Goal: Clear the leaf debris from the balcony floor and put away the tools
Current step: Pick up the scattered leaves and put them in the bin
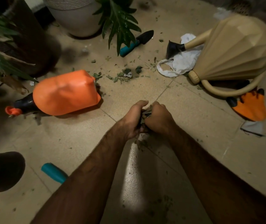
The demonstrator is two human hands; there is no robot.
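1. Head view, hands: just right of the orange sprayer (66, 92), the left hand (133, 118) and right hand (159, 118) are pressed together, fingers curled round a wad of leaves (146, 114) above the floor (193, 120).
2. Debris: loose leaf debris (122, 75) lies scattered just beyond the sprayer's right end.
3. Tools: a trowel (137, 42) lies farther beyond the sprayer. Well to its right a watering can (232, 50) lies over a white bag (180, 62), with orange gloves (252, 105) beside it.
4. Step: gathering seems underway and the tools look untouched. The next move likely calls for keeping the wad tight while carrying it to the bag, then returning for the scatter.
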